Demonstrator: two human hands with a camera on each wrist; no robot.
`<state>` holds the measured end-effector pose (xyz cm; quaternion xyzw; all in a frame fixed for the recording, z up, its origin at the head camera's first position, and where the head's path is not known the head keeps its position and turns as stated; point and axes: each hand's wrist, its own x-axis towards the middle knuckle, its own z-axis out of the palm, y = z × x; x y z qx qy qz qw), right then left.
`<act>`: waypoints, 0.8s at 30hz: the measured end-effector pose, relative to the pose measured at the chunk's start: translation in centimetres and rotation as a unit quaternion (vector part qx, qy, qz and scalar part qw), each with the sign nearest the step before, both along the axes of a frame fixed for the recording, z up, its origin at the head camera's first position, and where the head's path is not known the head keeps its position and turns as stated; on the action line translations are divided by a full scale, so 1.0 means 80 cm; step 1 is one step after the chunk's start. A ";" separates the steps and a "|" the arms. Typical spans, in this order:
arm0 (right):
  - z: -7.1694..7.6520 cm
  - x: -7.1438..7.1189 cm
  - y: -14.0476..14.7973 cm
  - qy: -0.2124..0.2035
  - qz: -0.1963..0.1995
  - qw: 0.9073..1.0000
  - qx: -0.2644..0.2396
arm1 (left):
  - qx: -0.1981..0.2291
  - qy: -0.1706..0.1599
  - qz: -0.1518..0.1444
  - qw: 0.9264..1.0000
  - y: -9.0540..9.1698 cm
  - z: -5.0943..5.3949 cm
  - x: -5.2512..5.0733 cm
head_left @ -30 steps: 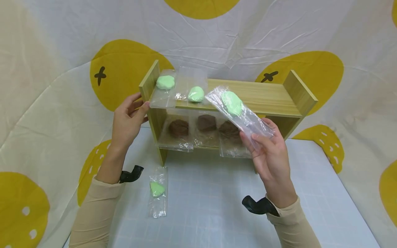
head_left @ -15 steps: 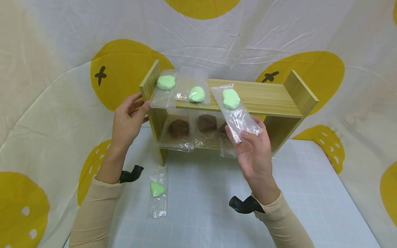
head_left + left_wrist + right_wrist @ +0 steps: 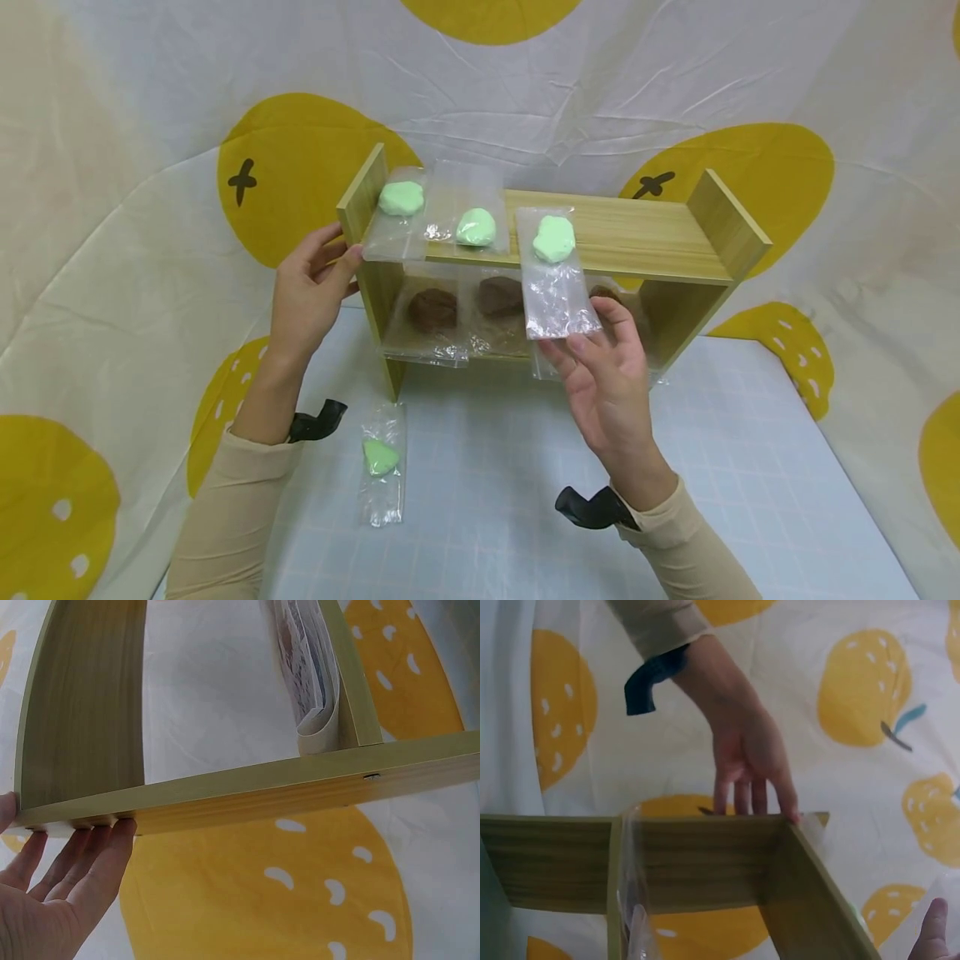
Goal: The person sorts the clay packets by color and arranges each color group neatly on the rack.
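In the head view my right hand (image 3: pixel 607 383) pinches the lower end of a clear plastic bag (image 3: pixel 557 300) holding a pale green lump (image 3: pixel 554 240). The bag's upper part is over the top board's front edge; whether it touches is unclear. Two similar bags with a green lump (image 3: pixel 401 199) and another green lump (image 3: pixel 476 227) lie to its left. My left hand (image 3: pixel 309 287) touches the left side of the small wooden shelf (image 3: pixel 637 237), straight fingers (image 3: pixel 101 874) against the outer face, thumb at the front edge.
Bags with brown lumps (image 3: pixel 432 310) stand along the lower level, partly hidden by my right hand and its bag. Another green-lump bag (image 3: pixel 381 458) lies on the pale table (image 3: pixel 487 500), in front of the shelf. A patterned cloth (image 3: pixel 525 100) hangs behind.
My right hand has moved left and turned the bag from slanted to nearly straight, its lump end now over the top board. My left hand has stayed in place.
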<state>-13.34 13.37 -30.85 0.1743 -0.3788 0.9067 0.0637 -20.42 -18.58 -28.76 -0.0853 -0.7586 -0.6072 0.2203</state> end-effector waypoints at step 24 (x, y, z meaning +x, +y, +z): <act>0.014 -0.055 -0.008 0.005 -0.110 0.992 0.067 | 0.004 0.003 -0.004 1.000 0.001 0.000 0.001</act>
